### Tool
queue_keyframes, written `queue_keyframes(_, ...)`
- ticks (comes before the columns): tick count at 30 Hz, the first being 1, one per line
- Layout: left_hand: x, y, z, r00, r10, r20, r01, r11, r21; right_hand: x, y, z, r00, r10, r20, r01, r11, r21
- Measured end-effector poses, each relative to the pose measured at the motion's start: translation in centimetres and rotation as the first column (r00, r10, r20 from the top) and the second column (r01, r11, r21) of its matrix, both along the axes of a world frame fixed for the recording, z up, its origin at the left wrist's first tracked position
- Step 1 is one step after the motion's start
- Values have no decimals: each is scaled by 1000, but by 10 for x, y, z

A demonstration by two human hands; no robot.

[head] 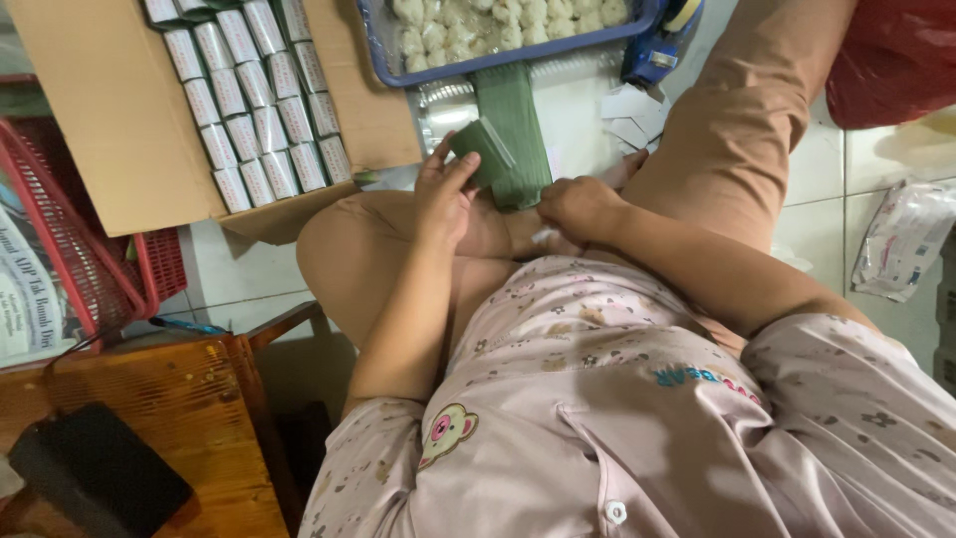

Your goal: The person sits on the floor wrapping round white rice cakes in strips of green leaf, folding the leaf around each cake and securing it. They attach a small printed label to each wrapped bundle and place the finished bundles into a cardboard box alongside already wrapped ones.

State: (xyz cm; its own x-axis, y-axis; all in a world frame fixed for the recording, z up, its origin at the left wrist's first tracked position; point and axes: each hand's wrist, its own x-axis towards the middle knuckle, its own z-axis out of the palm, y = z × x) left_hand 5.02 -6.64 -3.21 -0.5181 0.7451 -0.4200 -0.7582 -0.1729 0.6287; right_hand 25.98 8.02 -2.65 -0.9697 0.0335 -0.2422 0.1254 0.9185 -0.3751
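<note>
White floor tiles (597,110) underneath. Left hand (443,194) is pinching a green strip (513,130) at 12 o'clock; right hand (578,207) is pressing its base, fingers curled. Strip risks tearing or unfolding.

Two bare hands were seen: one left hand (445,199) and one right hand (580,207). One green strip (513,130), one folded green piece (483,149), one cardboard box (110,110), one blue tray (498,55), one red basket (70,229), one wooden stool (179,399) and one dark phone (95,468) were counted. The white packets (254,110) in the box, set in three rows, and the pale lumps (498,22) in the tray could not be counted exactly.
</note>
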Motion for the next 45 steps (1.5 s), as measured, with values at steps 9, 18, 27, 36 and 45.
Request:
queue_keyframes(9,6,5,6,999,-4,44,1,997,74,-13,42,89,787,-604,125,373,306,-876)
queue_keyframes(18,23,4,42,993,-81,84,68,986,152,-40,14,124,623,-765,163,434,165,-886)
queue_keyframes(27,33,7,55,999,-20,-30,25,985,171,-36,8,104,566,-824,-13,448,321,-834)
queue_keyframes(36,39,8,53,993,-9,-119,30,985,172,-43,-17,105,548,-822,-151,488,462,-741)
queue_keyframes(45,40,9,57,994,8,-111,5,993,114,-48,-31,107,485,-859,-165,456,409,-790)
